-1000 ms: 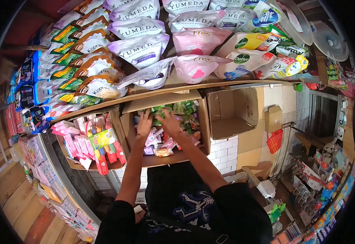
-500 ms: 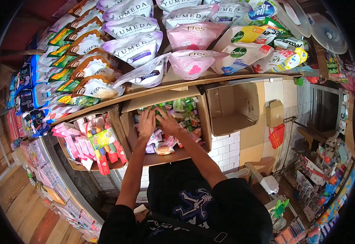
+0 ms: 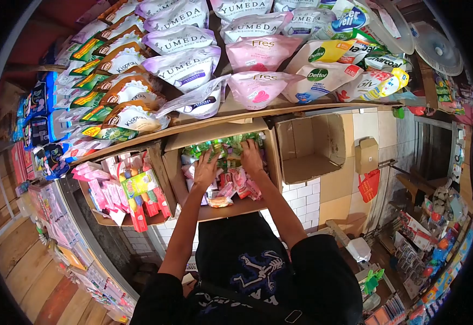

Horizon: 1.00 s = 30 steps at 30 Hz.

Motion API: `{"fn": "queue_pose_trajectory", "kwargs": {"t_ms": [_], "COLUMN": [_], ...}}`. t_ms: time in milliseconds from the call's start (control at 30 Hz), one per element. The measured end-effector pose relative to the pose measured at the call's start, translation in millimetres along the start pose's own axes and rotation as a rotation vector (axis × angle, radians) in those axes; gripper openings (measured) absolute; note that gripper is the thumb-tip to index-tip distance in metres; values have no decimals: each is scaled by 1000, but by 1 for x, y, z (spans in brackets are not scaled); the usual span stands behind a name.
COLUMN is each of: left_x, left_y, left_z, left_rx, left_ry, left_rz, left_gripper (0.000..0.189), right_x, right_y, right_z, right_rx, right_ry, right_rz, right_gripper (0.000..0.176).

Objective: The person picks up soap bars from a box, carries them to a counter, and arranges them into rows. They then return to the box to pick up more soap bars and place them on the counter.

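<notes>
Both of my hands are inside an open cardboard box (image 3: 220, 212) full of small packets and bottles. My left hand (image 3: 206, 168) rests on the green bottles (image 3: 225, 150) at the left of the pile, its fingers apart. On the right of the same pile lies my right hand (image 3: 251, 157), fingers spread over the green items. Pink packets (image 3: 237, 181) show between my wrists, with an orange-and-white packet (image 3: 220, 201) near the box's front edge. What lies under my fingertips is partly hidden.
A shelf (image 3: 258, 114) of refill pouches (image 3: 261, 89) runs above the box. Another box of pink and red packets (image 3: 106, 197) stands at left, and an open cardboard box (image 3: 308, 169) at right. A red bag (image 3: 368, 185) hangs farther right.
My hands were close together over the green items. Now they are apart, my right hand farther right, and more pink packets show between them.
</notes>
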<state>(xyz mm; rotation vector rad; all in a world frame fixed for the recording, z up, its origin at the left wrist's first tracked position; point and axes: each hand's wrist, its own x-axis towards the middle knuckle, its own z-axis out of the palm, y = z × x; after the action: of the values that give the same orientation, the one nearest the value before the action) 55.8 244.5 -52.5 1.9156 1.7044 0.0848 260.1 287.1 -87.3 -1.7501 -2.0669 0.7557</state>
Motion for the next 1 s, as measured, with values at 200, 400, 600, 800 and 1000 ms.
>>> {"fn": "queue_pose_trajectory", "kwargs": {"t_ms": [200,400,600,800,1000], "left_x": [-4,-7,0,24,38], "left_y": [4,5,10,36,59], "left_z": [-1,-1,6,2,-21], "left_rx": [35,12,-3,-158,-217], "left_ry": [-34,-43,29,188,301], "left_rz": [-38,-43,-43,46,180], "left_gripper": [57,56,48,36,32], "right_x": [-2,-4,-12,-5,-38], "right_y": [15,-7,18,-25,-60], "right_z": [9,-12,26,-11,9], "right_rx": [-87,-66,-12,427,606], "right_ry": [-127,105,208,226,268], "right_rz": [-23,150,251,434,249], "right_gripper": [42,38,34,28,29]}}
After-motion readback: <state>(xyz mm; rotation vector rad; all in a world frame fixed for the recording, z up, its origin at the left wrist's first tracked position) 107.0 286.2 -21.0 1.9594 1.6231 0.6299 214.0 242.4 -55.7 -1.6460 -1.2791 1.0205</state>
